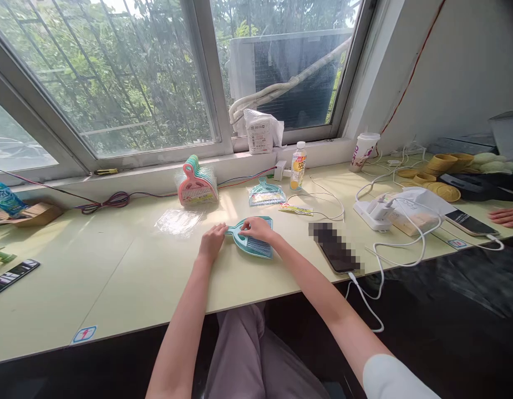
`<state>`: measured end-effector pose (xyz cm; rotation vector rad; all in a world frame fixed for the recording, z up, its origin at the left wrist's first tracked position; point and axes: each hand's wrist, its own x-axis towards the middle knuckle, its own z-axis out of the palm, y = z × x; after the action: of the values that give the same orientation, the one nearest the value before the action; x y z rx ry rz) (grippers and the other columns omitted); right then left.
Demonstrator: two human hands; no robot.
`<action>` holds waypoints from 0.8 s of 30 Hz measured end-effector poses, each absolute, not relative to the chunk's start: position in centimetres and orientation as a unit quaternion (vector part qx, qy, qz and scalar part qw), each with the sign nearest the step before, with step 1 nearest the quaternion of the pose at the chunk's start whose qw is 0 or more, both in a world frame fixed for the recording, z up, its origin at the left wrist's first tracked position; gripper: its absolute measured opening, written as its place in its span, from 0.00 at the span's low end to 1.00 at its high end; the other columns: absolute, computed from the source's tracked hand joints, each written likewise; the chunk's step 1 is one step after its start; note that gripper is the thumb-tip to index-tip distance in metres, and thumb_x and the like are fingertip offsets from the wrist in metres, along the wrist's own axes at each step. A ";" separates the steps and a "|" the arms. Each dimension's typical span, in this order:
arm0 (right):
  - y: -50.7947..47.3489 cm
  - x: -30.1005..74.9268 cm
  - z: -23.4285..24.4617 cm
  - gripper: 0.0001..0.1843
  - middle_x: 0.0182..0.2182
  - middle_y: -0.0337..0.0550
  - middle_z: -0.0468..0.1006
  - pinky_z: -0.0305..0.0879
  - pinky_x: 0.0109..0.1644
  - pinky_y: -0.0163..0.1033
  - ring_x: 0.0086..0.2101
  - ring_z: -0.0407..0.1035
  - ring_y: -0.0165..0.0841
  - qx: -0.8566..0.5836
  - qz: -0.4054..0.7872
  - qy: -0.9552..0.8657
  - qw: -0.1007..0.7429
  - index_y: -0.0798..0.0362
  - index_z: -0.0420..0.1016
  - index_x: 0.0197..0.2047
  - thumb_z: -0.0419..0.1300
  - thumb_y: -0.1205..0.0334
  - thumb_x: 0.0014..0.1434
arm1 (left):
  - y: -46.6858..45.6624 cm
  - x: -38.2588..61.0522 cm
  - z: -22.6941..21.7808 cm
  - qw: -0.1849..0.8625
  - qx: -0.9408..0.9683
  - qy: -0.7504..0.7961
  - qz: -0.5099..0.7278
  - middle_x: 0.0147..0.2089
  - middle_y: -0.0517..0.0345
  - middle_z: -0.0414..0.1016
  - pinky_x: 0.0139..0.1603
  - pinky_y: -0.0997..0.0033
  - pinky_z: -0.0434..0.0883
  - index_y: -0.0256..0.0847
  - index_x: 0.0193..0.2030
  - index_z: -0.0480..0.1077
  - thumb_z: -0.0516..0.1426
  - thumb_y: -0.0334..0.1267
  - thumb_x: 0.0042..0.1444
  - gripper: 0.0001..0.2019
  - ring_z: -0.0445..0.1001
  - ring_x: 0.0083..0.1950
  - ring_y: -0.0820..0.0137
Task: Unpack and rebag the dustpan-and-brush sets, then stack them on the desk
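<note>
A teal dustpan (253, 252) lies on the table in front of me, its handle pointing left. A matching small brush (258, 245) rests inside it. My left hand (213, 240) is closed around the end of the handle. From the right, my right hand (259, 227) reaches over the pan, fingers pinched on the brush near its handle; the fingertips are partly hidden. Behind stands a stack of dustpan sets (194, 183) in clear wrap, pink in front. A wrapped teal dustpan set (267, 197) and a yellow label card (296, 209) lie further back. Clear plastic bags (179, 221) lie left.
A drink bottle (298, 166) and a lidded cup (364, 151) stand near the window. At right are a phone (333, 246) on a white cable, a power strip (372, 215) and another person's hand (506, 217). A dark phone-like slab (14, 277) lies at far left.
</note>
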<state>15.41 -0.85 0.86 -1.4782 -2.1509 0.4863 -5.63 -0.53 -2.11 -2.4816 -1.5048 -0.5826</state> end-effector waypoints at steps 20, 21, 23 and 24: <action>-0.3 15.8 0.5 0.11 0.35 0.36 0.79 0.56 0.33 0.32 0.38 0.71 0.32 -0.566 0.186 -0.772 0.221 0.47 0.79 0.34 0.65 0.50 0.50 | -1.1 -5.0 -2.0 0.106 -0.887 -0.414 -0.175 0.57 0.43 0.71 0.55 0.58 0.70 0.37 0.52 0.71 0.46 0.20 0.54 0.22 0.71 0.56 0.58; -0.3 15.8 0.6 0.11 0.35 0.36 0.79 0.56 0.32 0.32 0.38 0.71 0.32 -0.565 0.186 -0.773 0.220 0.47 0.79 0.34 0.65 0.51 0.50 | -1.1 -5.0 -2.0 0.101 -0.886 -0.417 -0.175 0.56 0.43 0.71 0.55 0.58 0.70 0.37 0.52 0.71 0.46 0.20 0.54 0.22 0.71 0.56 0.58; -0.3 15.8 0.6 0.11 0.35 0.36 0.79 0.56 0.33 0.32 0.38 0.71 0.31 -0.565 0.188 -0.774 0.216 0.47 0.79 0.34 0.65 0.51 0.50 | -1.0 -4.9 -2.2 0.097 -0.885 -0.421 -0.174 0.56 0.43 0.72 0.55 0.59 0.70 0.36 0.52 0.71 0.47 0.20 0.54 0.22 0.71 0.56 0.58; -0.3 15.8 0.6 0.11 0.35 0.36 0.79 0.56 0.33 0.32 0.37 0.71 0.31 -0.565 0.190 -0.774 0.215 0.47 0.79 0.34 0.65 0.51 0.50 | -0.9 -4.9 -2.3 0.099 -0.884 -0.422 -0.172 0.56 0.43 0.72 0.54 0.59 0.70 0.36 0.52 0.71 0.47 0.20 0.54 0.22 0.71 0.56 0.58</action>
<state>15.85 -0.25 0.57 -1.5658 -2.1468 0.5263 -4.90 -0.94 -2.31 -2.6151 -1.2492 -0.5095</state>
